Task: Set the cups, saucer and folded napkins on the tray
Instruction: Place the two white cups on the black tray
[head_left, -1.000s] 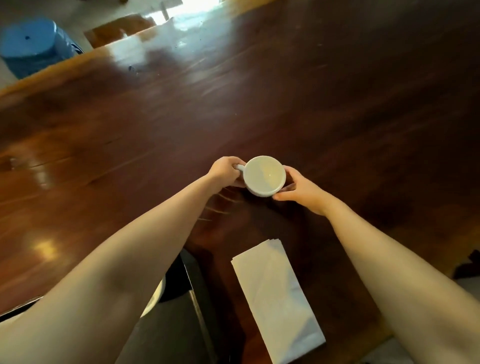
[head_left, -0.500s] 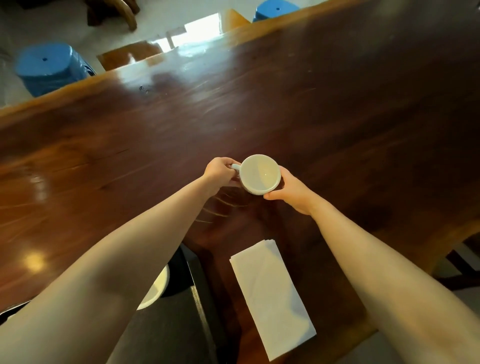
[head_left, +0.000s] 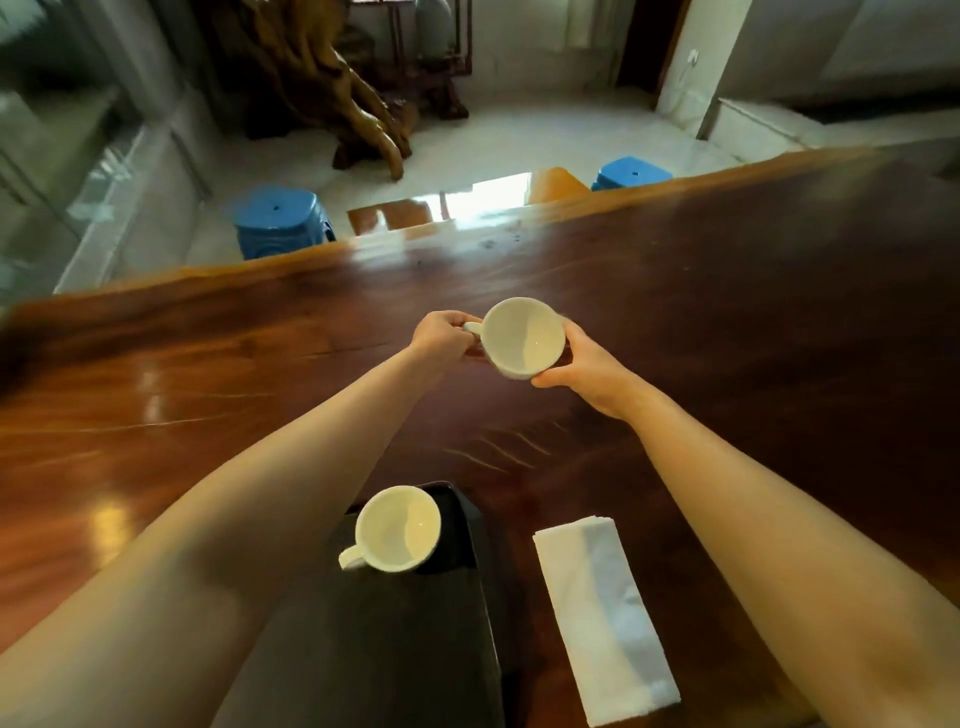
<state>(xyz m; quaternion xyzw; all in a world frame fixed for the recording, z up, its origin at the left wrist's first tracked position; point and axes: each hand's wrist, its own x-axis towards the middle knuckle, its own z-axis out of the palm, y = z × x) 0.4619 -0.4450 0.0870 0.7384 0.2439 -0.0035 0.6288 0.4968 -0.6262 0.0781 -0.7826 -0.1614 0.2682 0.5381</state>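
Note:
I hold a white cup (head_left: 523, 336) above the dark wooden table (head_left: 727, 322), tilted toward me. My left hand (head_left: 441, 338) pinches its handle. My right hand (head_left: 582, 366) cups its right side and base. A second white cup (head_left: 397, 529) stands upright at the far right corner of the black tray (head_left: 405, 639), handle pointing left. Folded white napkins (head_left: 605, 616) lie flat on the table just right of the tray. My left forearm hides the tray's left part. No saucer shows.
Two blue stools (head_left: 280, 221) (head_left: 631, 172) stand beyond the table's far edge. A carved wooden root sculpture (head_left: 332, 88) rises on the pale floor behind them. The tray's raised right rim lies between the cup and the napkins.
The cup has come up off the table in both hands and now tilts toward me. My head has lifted, so the room, the tray and the second cup show.

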